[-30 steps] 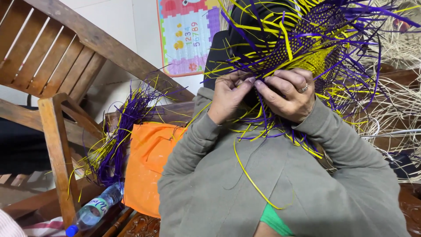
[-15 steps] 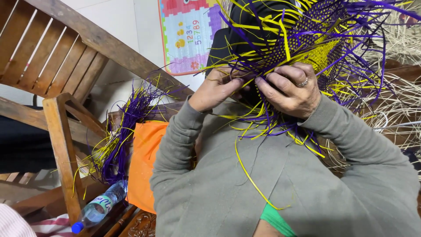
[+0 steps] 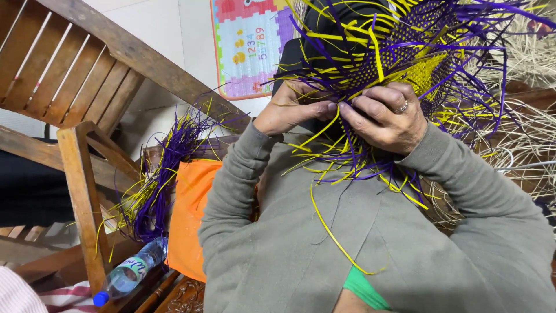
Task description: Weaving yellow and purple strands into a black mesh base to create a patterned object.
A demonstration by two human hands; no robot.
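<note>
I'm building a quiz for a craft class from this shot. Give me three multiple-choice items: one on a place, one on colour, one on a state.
1. Where does the plastic bottle lie?
A. lower left, by the wooden chair
B. upper right
C. on the person's sleeve

2. What colours are the strips of the woven piece?
A. red and green
B. purple and yellow
C. black and white

3. How do the left hand and right hand stand?
A. flat on a table
B. hanging empty
C. both pinching strips

A: the bottle is at the chair's foot.
B: purple and yellow strands show everywhere.
C: fingers close on the strips.
</note>
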